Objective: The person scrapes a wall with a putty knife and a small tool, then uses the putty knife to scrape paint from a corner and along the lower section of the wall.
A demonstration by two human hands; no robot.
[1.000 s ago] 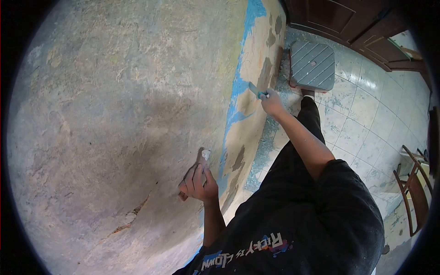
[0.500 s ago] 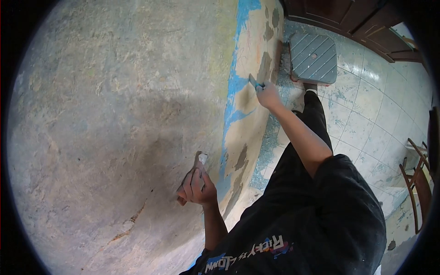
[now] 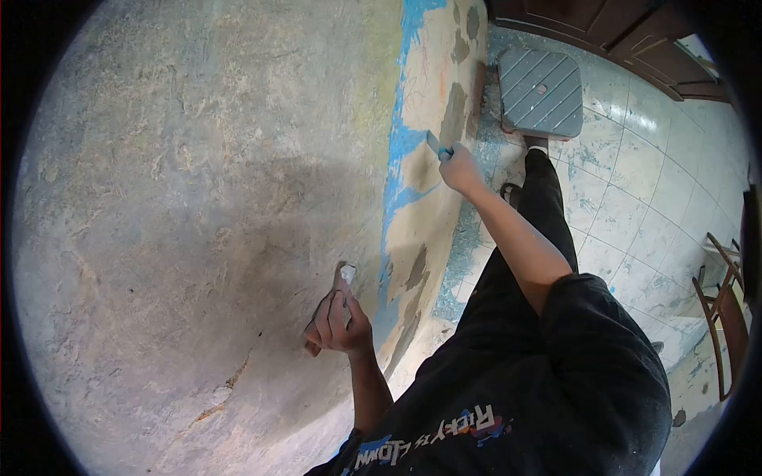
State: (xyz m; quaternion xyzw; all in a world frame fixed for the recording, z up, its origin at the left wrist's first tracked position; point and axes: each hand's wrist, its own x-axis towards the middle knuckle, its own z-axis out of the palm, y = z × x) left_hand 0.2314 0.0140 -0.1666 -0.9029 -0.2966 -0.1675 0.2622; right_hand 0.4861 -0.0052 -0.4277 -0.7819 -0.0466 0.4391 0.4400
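Note:
My right hand [image 3: 460,169] is closed around the teal handle of a scraper [image 3: 433,143]. Its narrow blade points up and left, at the blue paint strip [image 3: 406,143] on the wall; whether the edge touches is hard to tell. Lower down, my left hand [image 3: 340,324] grips a flat putty knife [image 3: 340,278] in front of the grey wall [image 3: 198,159]. A white lump of filler [image 3: 348,274] sits near that tool's tip, and a brownish end shows below my fingers. The palm hides the rest of it.
A grey ridged step stool [image 3: 541,91] stands on the paint-spattered tiled floor [image 3: 627,182], near my foot. Dark wooden panelling [image 3: 603,32] lies beyond it. A wooden chair [image 3: 721,317] is at the right. Bare patches mark the cream part of the wall [image 3: 417,103].
The whole view has shifted slightly. My right hand and the scraper have moved a little left and stay near the blue strip. My left hand keeps its hold on the putty knife.

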